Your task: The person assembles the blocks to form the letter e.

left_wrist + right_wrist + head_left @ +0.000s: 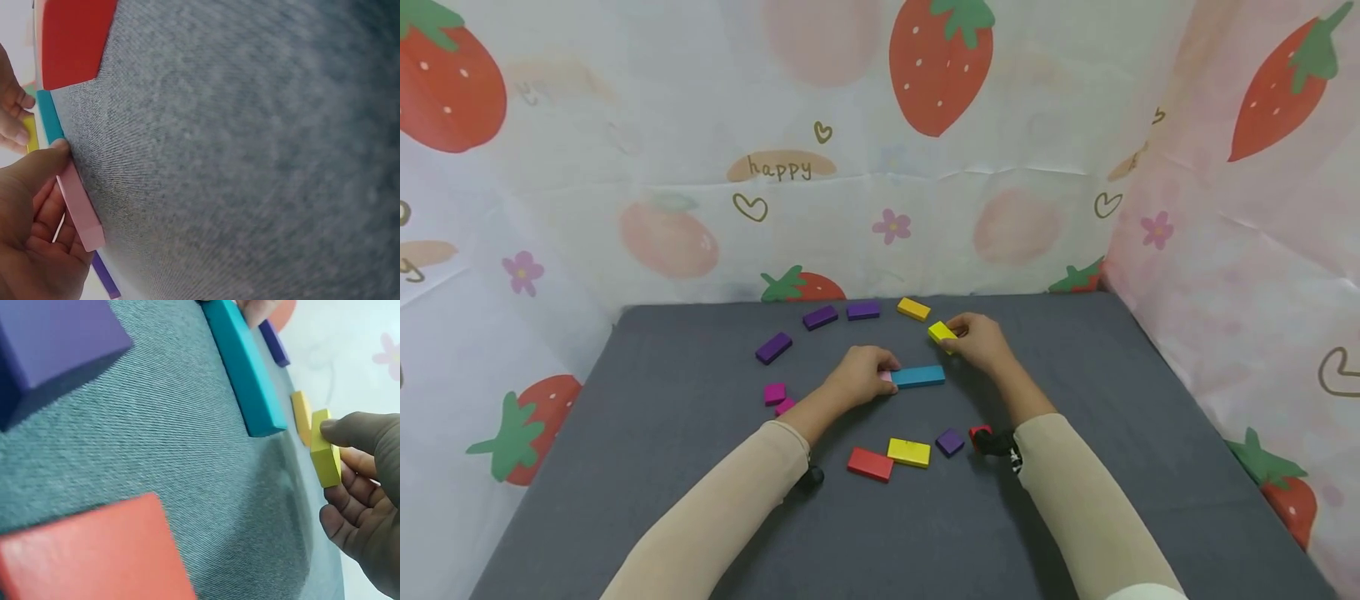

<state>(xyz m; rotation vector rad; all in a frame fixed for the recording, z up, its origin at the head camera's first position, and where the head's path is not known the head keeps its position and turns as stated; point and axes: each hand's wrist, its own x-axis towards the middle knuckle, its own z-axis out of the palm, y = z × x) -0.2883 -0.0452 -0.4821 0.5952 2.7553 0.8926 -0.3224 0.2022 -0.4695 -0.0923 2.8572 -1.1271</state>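
Observation:
Near the middle of the table a long blue block (919, 377) lies end to end with a pink block (80, 209). My left hand (857, 377) holds the pink block, its thumb (50, 161) pressing close to the seam between the two and its other fingers behind. In the right wrist view, thumb and fingers of my right hand (375, 481) pinch a short yellow block (324, 450). This block is beyond the blue one's right end, close to an orange-yellow block (913, 309). My left hand hides most of the pink block in the head view.
Purple blocks (820, 317) lie along the back left. Magenta blocks (775, 394) sit beside my left forearm. Nearer me are a red block (870, 465), another yellow block (908, 452), a small purple block (950, 442) and a red one (979, 432) by my right wrist. Printed cloth walls surround the grey table (685, 433).

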